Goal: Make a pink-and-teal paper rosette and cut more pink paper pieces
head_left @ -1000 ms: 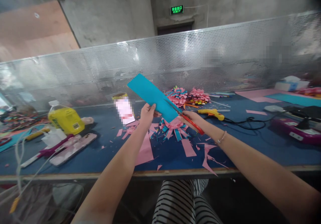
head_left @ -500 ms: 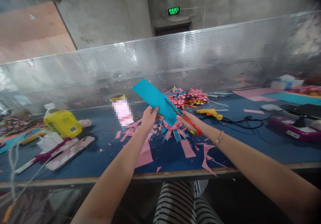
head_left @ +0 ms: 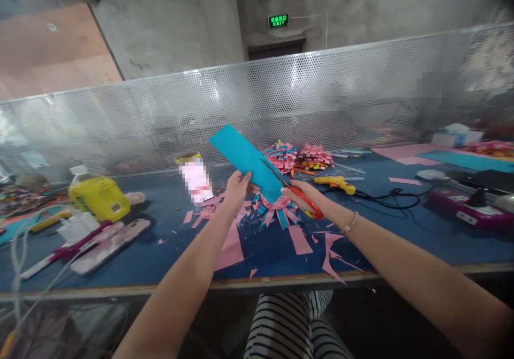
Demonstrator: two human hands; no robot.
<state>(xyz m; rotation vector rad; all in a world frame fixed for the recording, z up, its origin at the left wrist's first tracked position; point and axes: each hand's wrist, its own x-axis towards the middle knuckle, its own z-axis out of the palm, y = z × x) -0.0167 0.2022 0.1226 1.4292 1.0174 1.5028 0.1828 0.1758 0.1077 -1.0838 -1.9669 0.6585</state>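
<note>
A long blue strip of paper (head_left: 241, 150) slants over the table in the middle of the head view. My left hand (head_left: 237, 188) pinches its lower left edge between thumb and fingers. In my right hand (head_left: 299, 192) is a pair of scissors (head_left: 309, 204) with red handles, its dark blades lying along the strip's right side. Whether the blades have cut into the paper I cannot tell. Just below the strip lies a pink and blue paper rosette (head_left: 277, 209), partly covered by the paper.
Pink paper scraps (head_left: 301, 240) litter the blue table (head_left: 160, 262). Behind sit several pink paper flowers (head_left: 315, 155). A yellow glue gun (head_left: 335, 183) with a black cord lies right. At left are a yellow bottle (head_left: 98, 194) and a phone (head_left: 112, 244). A perforated metal screen (head_left: 152, 112) borders the back.
The blue paper and both hands have shifted very slightly left in the view. The hold on paper and scissors looks the same.
</note>
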